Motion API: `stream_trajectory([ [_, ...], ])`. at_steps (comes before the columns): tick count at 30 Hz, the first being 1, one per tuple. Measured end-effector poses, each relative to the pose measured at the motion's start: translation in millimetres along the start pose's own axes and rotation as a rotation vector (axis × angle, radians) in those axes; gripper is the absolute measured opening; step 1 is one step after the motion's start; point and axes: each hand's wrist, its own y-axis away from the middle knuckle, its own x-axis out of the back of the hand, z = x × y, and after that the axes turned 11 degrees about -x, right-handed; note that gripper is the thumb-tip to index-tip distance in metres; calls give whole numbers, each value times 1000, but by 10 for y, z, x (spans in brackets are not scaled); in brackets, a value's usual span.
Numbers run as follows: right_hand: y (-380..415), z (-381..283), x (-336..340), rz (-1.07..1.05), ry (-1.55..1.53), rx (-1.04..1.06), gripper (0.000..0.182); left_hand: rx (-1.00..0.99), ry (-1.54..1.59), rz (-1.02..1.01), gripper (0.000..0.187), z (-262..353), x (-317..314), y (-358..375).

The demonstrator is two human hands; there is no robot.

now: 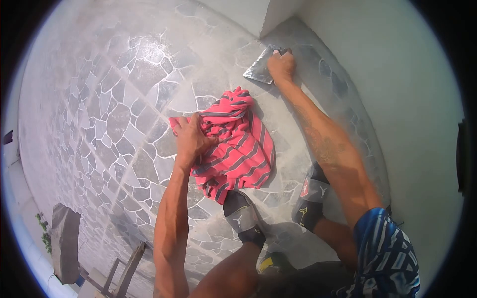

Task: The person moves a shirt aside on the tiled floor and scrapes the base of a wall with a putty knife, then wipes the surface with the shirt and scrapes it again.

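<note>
My left hand is closed on a bunched red cloth with dark stripes, which lies crumpled on the stone-patterned floor. It looks like a striped shirt or rag. Farther ahead, close to the wall corner, my right hand grips the dark edge of a flat, silvery, wrinkled-looking piece. That piece is low against the floor, and its exact kind cannot be made out. The fingers of my right hand are curled and partly hidden.
A pale wall runs along the right, and its corner juts out ahead. My sandalled feet stand just behind the cloth. A grey block-like object and a wooden frame are at lower left. White-jointed stone paving spreads leftward.
</note>
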Motion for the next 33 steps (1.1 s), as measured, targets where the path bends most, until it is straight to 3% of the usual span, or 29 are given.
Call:
stream_trajectory([
  [3, 126, -219, -156, -34, 41, -164, 34, 16, -8, -48, 80, -11, 62, 25],
  [8, 151, -148, -250, 74, -304, -176, 36, 16, -5, -28, 81, 19, 81, -13],
  [9, 179, -119, -205, 83, -165, -127, 37, 14, -4, -30, 81, 34, 57, -20],
  [11, 130, -196, -238, -8, -98, -242, 38, 12, -27, -46, 82, 4, 65, -30],
  [15, -28, -42, -280, -77, -164, -258, 38, -14, -18, -59, 82, -44, 58, -22],
  [18, 313, -321, 376, -101, 240, 133, 33, -11, -9, -42, 83, -51, 28, -6],
  [22, 502, -241, 416, -151, 769, 1043, 14, 26, 18, -48, 82, -9, 66, -11],
  [25, 390, -155, 188, -124, 876, 1272, 15, 34, 2, -58, 83, -25, 80, -37],
  [28, -49, -246, 41, -44, 713, 1165, 11, 19, 3, -62, 83, -27, 101, -28],
  [31, 139, -96, 10, -176, 789, 1388, 12, 20, 9, -71, 83, -17, 87, -19],
  [33, 19, -180, 46, -135, 725, 1364, 11, 24, 7, -71, 82, -34, 96, -25],
])
